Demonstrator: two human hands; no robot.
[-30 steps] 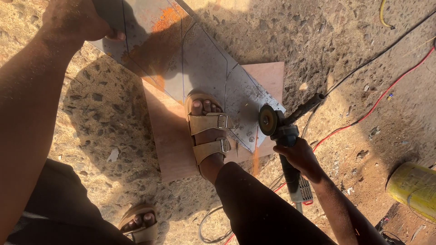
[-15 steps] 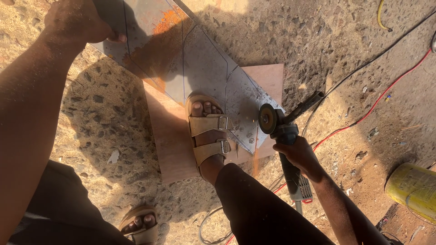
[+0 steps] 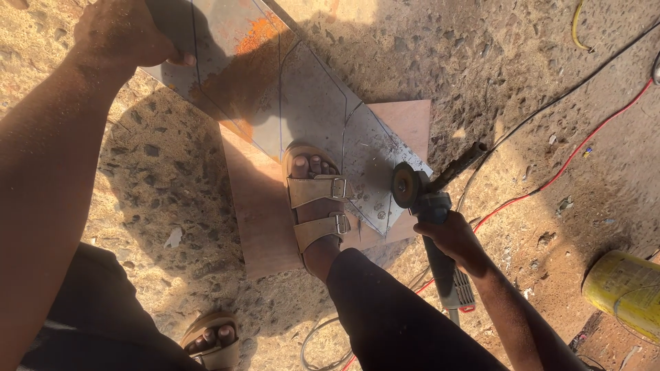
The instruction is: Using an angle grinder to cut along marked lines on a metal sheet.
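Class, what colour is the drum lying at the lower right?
Yellow drum, seen in the head view.

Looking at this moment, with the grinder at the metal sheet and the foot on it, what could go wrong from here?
1. The foot in an open sandal, toes bare, rests on the metal sheet beside the angle grinder; a slip could cut them.
2. Only the right hand holds the grinder, while the left hand grips the sheet's far end; a kickback might be hard to control.
3. Cables lie on the ground near the disc and might be caught.
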